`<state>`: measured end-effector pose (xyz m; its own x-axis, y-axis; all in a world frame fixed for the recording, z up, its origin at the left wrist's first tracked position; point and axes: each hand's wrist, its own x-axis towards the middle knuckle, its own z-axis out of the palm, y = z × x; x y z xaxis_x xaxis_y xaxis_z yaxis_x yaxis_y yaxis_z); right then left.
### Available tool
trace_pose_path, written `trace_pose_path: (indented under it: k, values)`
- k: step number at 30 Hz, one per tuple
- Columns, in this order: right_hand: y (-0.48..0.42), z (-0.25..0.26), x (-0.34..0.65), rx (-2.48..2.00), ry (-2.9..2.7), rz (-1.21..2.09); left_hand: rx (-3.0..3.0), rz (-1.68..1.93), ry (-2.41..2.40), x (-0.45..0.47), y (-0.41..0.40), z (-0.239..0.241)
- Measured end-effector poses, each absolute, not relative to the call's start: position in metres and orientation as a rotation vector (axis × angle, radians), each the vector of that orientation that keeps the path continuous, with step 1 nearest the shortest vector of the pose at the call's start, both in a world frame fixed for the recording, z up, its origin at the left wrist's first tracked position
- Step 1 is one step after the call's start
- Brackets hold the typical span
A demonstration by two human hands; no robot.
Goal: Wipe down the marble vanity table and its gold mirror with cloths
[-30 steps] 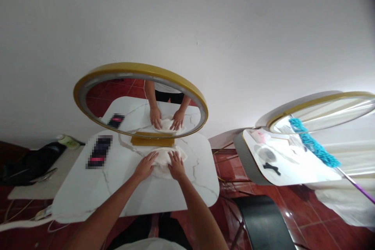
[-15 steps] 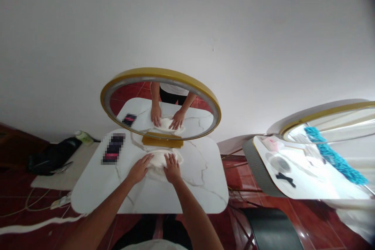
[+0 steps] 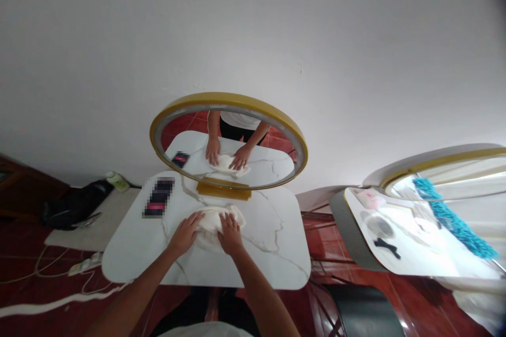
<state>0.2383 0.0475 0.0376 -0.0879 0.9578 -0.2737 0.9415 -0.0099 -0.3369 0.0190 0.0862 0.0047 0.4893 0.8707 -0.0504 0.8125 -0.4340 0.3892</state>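
A bunched white cloth (image 3: pixel 211 222) lies on a white, marble-patterned table (image 3: pixel 272 260). My left hand (image 3: pixel 185 234) rests on its left side with the fingers stretched out over it. On the cloth's right part lies my right hand (image 3: pixel 231 235), palm down, fingers extended and slightly spread. The cloth is partly hidden under both hands. Behind it stands an oval mirror with a gold rim (image 3: pixel 228 98) and a gold base (image 3: pixel 223 190). Both hands and the cloth show in the mirror's reflection.
A blurred-out dark and pink item (image 3: pixel 158 198) sits at the table's left. To the right is a second table (image 3: pixel 415 258) with a mirror, a black bow-shaped item (image 3: pixel 387 248) and a blue fluffy duster (image 3: pixel 454 221). A black chair (image 3: pixel 367 310) stands below; cables and a bag (image 3: pixel 79 205) are left.
The view has shifted a little, so the table and mirror sit slightly farther right. Both hands stay on the cloth, whose right side looks slightly rearranged.
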Motion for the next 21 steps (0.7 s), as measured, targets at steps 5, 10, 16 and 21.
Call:
trace_pose_path:
  k: [5,10,16,21]
  values:
    - [-0.005,0.033,0.231,-1.99,-2.231,0.72,2.425,0.237,1.395,-0.003,0.029,-0.002]
    - [-0.051,0.037,0.225,-1.891,-2.307,0.703,2.42,0.232,1.396,-0.02,-0.019,-0.009]
    - [-0.056,0.044,0.226,-1.872,-2.34,0.711,2.403,0.204,1.421,-0.018,-0.025,-0.005]
    - [-0.038,0.044,0.23,-1.885,-2.311,0.74,2.436,0.194,1.405,-0.013,-0.002,-0.006]
